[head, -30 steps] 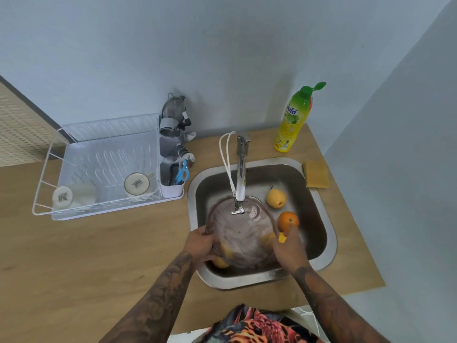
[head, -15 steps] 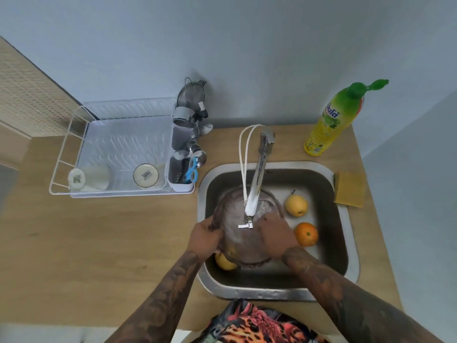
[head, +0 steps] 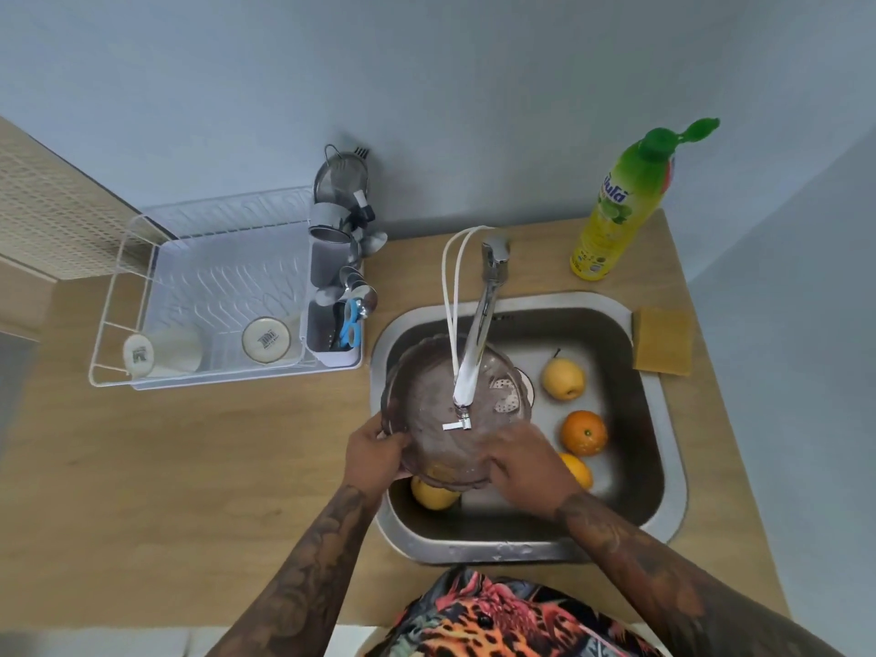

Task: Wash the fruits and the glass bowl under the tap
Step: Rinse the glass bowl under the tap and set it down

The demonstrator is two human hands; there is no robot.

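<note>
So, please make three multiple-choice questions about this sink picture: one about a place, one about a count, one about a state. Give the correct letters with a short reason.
1. Where does the yellow sponge lie?
A. on the counter right of the sink
B. in the dish rack
C. inside the glass bowl

2. How many fruits show in the sink?
A. two
B. four
C. six

3. How is the glass bowl held?
A. lying alone on the counter
B. upside down in the rack
C. by both hands under the tap

Key: 1 A, it lies beside the sink rim. 2 B, one pear, two oranges and a yellow fruit under the bowl. 3 C, the left hand grips its rim, the right hand is at its near side, below the tap.
</note>
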